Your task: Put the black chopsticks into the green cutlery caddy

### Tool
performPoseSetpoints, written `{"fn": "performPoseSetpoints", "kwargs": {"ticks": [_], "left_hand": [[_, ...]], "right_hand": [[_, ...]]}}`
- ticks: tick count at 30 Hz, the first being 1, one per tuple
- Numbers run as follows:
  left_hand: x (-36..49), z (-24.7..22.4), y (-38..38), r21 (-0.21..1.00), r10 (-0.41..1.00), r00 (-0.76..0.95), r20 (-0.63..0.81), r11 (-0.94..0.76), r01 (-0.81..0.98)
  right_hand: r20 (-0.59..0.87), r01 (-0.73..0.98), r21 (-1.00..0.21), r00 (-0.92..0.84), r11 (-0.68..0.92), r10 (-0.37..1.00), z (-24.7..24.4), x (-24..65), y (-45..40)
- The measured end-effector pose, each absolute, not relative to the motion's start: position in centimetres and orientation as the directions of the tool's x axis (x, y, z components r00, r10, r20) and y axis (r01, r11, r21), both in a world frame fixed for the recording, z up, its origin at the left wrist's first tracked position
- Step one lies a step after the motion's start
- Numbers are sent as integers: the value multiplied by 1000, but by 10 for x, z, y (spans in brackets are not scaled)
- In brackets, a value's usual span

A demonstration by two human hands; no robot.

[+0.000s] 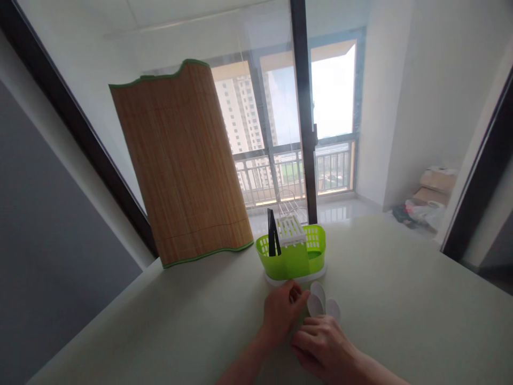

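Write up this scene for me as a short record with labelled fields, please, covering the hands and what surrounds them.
Setting: pale table beside a large window
Left hand: fingers curled, resting on the table just in front of the green cutlery caddy
Right hand: gathered around the handles of the white plastic spoons, bowls pointing toward the caddy
Caddy contents: black utensils standing upright, white slotted insert
Left of caddy: bamboo mat standing upright on its edge
Background: balcony railing, cardboard boxes on the floor
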State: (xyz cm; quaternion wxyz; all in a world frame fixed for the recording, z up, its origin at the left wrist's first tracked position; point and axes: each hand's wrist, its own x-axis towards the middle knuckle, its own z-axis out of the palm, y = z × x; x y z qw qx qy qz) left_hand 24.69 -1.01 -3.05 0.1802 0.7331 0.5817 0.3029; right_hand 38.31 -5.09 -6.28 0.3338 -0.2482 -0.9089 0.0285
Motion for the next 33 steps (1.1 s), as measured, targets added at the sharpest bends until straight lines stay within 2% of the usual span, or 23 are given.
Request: {"fn": "performPoseSetpoints", "kwargs": {"ticks": [2,7,11,20,25,33], "left_hand": [[252,-41,-15,548,978,176,115,-211,810],[260,-46,-16,390,980,197,21,-189,901],[260,-45,-16,372,978,205,-36,-178,911],[240,-34,-30,335,952,285,111,-306,891],[214,-31,-44,280,969,234,78,-247,928],[169,-42,-66,301,988,136,66,-150,942]], "right_hand": [[633,407,-217,-633,887,445,-62,384,-51],[650,472,-214,-585,855,485,-57,388,-51],[631,565,-226,-536,794,561,-51,393,-48],[529,709,-275,-452,650,718,-53,401,-33],[488,733,-253,-467,632,737,-55,400,-33],[361,746,-225,-534,627,765,-58,395,-40]]}}
